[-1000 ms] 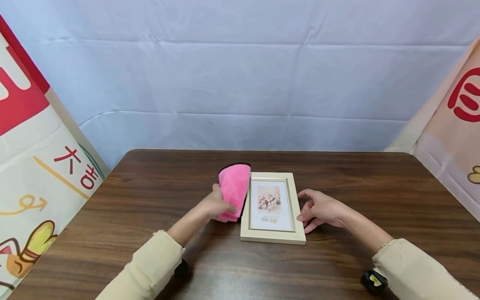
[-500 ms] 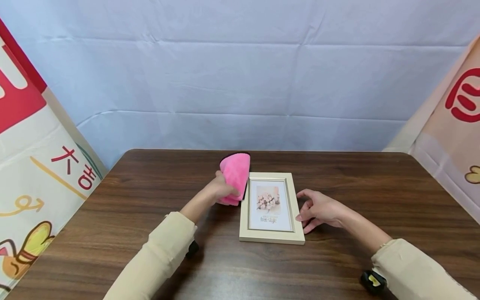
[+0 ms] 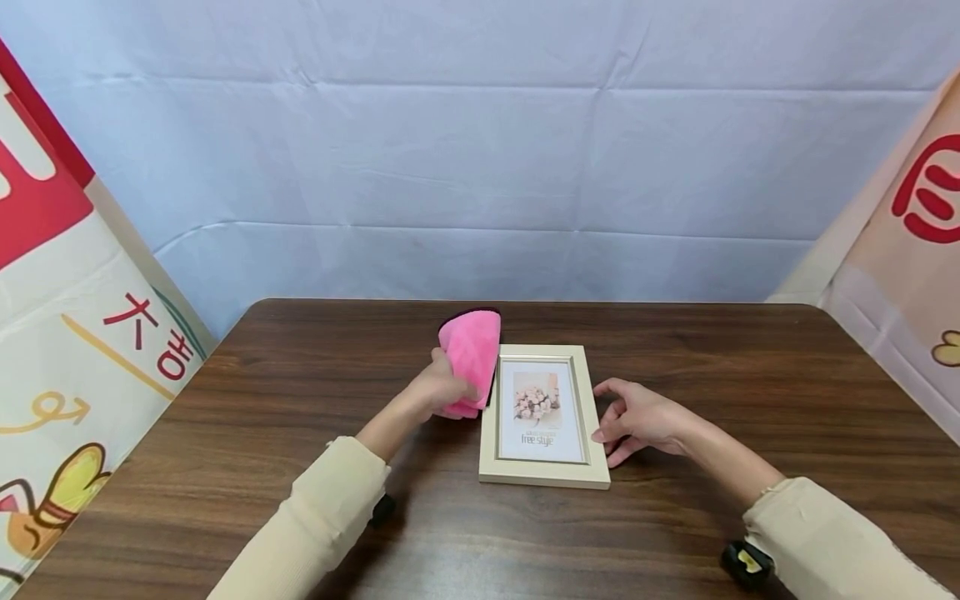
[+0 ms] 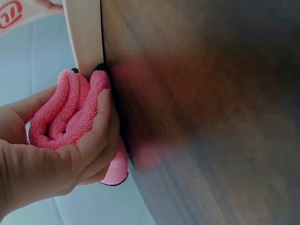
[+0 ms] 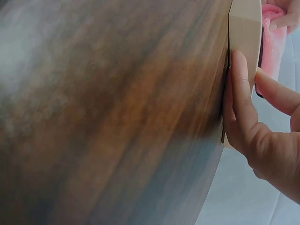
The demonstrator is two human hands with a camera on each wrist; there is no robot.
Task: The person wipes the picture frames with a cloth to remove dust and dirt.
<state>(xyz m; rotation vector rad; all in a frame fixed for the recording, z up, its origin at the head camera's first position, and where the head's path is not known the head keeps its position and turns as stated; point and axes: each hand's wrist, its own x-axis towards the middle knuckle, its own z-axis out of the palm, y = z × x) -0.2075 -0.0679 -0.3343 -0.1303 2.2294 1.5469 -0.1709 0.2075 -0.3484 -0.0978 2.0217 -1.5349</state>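
Note:
A cream picture frame (image 3: pixel 543 475) with a flower print under its glass lies on the brown table. My left hand (image 3: pixel 435 390) grips a folded pink towel (image 3: pixel 474 350) with dark edging and holds it along the frame's left side. In the left wrist view, the towel (image 4: pixel 56 110) is bunched between thumb and curled fingers, its dark-trimmed edges right at the frame's side (image 4: pixel 84 37). On the opposite side my right hand (image 3: pixel 637 421) steadies the frame, thumb on its front border and fingers against its outer side, as the right wrist view of the hand (image 5: pixel 267 136) shows.
The dark wood table (image 3: pixel 712 358) ends at the back before a pale blue cloth backdrop (image 3: pixel 480 167). Printed banners hang at the left (image 3: pixel 90 350) and right (image 3: pixel 907 275). A black wrist device (image 3: pixel 747 564) sits under the right sleeve.
My left hand has slid the towel away from me along the frame's left side, then slightly back toward me. The frame and my right hand have stayed nearly in place.

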